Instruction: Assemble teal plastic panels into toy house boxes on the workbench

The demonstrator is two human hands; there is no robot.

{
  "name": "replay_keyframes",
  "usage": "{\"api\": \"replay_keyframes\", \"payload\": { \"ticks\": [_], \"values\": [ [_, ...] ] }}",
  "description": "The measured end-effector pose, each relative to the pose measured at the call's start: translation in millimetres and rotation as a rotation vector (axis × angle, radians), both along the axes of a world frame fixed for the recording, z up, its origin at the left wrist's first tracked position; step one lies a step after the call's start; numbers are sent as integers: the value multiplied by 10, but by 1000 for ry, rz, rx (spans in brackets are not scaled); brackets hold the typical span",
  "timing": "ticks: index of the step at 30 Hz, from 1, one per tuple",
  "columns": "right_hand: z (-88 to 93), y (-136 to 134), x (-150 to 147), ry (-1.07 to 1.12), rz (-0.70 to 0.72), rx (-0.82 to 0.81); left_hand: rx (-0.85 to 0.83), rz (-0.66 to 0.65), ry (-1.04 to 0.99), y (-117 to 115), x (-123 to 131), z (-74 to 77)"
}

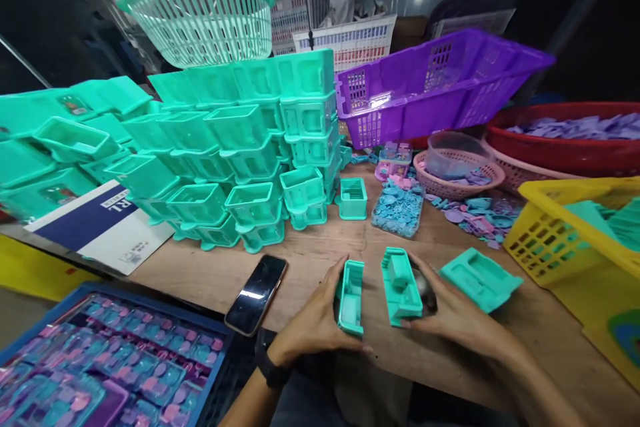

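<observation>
My left hand [311, 324] grips a small teal plastic box part [351, 296] standing on edge on the wooden table [310, 260]. My right hand [453, 317] grips a second teal part [401, 285], a flat panel with a raised block, held a short gap to the right of the first. The two parts do not touch. A dark rounded object [426, 288] shows partly under my right hand. Another teal panel [480, 278] lies flat just right of that hand.
A black phone [257, 293] lies left of my left hand. Stacked teal boxes [225, 167] fill the back left. A purple basket [440, 80], red bin [565, 147], pink basket [457, 177], yellow basket [575, 233] and blue tray of pink-blue parts [115, 360] surround the table.
</observation>
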State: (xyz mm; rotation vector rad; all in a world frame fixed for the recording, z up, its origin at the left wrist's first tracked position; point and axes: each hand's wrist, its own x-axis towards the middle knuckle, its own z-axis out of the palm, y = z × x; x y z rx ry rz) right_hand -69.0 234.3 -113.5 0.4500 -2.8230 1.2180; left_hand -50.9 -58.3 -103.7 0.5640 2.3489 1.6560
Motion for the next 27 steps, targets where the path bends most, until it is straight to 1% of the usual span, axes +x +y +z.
{"api": "replay_keyframes", "payload": {
  "ticks": [2,4,9,11,14,18,21,27],
  "values": [
    [29,-44,23,-79,75,50,17,62,-18,18,49,-23],
    [56,-118,75,-124,105,40,33,101,-22,43,89,-40],
    [56,-375,159,-158,186,-153,69,109,4,141,113,-108],
    [32,-427,162,-140,194,-189,90,103,25,166,110,-144],
    [-1,-427,162,-123,202,-181,77,115,43,171,114,-180],
    [-35,-394,172,-97,195,-181,44,134,15,152,127,-189],
    [-68,-397,179,-79,188,-202,43,111,-2,143,119,-178],
    [-119,-409,192,-34,181,-212,45,71,71,148,83,-139]
  ]
}}
